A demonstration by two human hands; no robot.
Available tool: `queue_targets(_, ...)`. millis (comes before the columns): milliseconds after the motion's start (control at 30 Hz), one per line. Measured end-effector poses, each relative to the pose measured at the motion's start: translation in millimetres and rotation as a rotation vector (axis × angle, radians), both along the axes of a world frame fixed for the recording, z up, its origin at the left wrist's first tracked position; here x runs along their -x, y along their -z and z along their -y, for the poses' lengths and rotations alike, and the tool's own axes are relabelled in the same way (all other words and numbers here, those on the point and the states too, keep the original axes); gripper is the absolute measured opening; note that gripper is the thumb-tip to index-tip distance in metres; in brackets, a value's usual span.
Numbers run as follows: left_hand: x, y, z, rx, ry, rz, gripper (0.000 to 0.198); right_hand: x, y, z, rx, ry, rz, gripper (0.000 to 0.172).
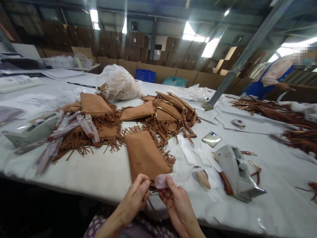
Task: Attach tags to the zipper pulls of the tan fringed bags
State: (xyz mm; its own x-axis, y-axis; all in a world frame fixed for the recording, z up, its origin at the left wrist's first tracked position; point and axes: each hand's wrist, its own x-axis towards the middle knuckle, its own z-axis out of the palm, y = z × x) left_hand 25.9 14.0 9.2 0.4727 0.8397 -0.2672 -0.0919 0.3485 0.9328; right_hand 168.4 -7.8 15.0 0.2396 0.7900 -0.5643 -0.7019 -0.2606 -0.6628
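A tan fringed pouch (146, 153) lies flat at the table's near edge, its fringe spread along the right side. My left hand (140, 192) is closed in a pinch at the pouch's lower edge; what sits between its fingertips is hidden. Thin brown strips hang just below the fingers. Between thumb and fingers, my right hand (176, 200) grips a translucent plastic sleeve (173, 178), whose length trails rightward over the table. Behind the pouch are more tan fringed pouches (95, 105), some with gold zippers and wrist straps. Plastic-wrapped straps (85, 125) rest on the left pile.
A grey tape dispenser (234, 172) stands at right, near a phone (211, 138) and white paper slips (189, 150). Another dispenser (32, 130) is at left. A stuffed plastic bag (119, 82) sits behind the pouches. A slanted metal post (237, 66) rises beyond; a person in blue (267, 79) works at far right.
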Motion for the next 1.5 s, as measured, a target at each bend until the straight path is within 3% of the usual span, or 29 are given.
queue_targets(200, 6.0, -3.5, 2.6, -0.165, 0.094, -0.111, 0.029, -3.8, -1.3, -2.7, -0.086, -0.04, 0.139, 0.032)
queue_targets(467, 7.7, -6.6, -5.4, -0.267, 0.076, -0.208, 0.025, -6.0, -9.8, -4.4, -0.193, -0.139, 0.286, 0.029)
queue_targets(733, 5.1, -6.1, -6.3, -0.351, 0.038, -0.286, 0.021, -10.0, -6.7, -3.7, -0.213, -0.201, 0.428, 0.033)
queue_targets(933, 1.2, -10.9, -4.7, -0.374, -0.001, -0.3, 0.022, -7.7, -6.7, 0.1, -0.226, -0.27, 0.716, 0.028)
queue_targets(1033, -0.6, -16.7, -4.9, -0.401, 0.022, -0.256, 0.012, -5.1, -5.7, 2.3, -0.181, -0.259, 0.824, 0.029)
queue_targets(1167, 1.8, -31.3, -10.8, -0.445, 0.113, -0.152, 0.028, -6.4, -19.4, -0.5, -0.212, -0.363, 0.781, 0.033)
queue_targets(1233, 6.8, -35.5, -14.2, -0.5, 0.165, -0.125, 0.043, -8.1, -36.8, -1.8, -0.265, -0.316, 0.827, 0.032)
queue_targets(1300, 13.6, -32.4, -15.2, -0.557, 0.187, -0.185, 0.044, -8.5, -54.8, -0.5, -0.281, -0.214, 0.943, 0.029)
queue_targets(1367, 19.7, -22.3, -13.1, -0.58, 0.205, -0.279, 0.022, -6.0, -63.9, 3.1, -0.299, -0.147, 1.068, 0.026)
queue_targets(1433, 22.3, -10.0, -9.1, -0.573, 0.208, -0.323, 0.017, -0.6, -57.8, 6.7, -0.362, -0.166, 1.154, 0.026)
queue_targets(1500, 21.8, -1.7, -5.9, -0.583, 0.184, -0.313, 0.021, 6.2, -38.9, 8.9, -0.471, -0.214, 1.2, 0.022)
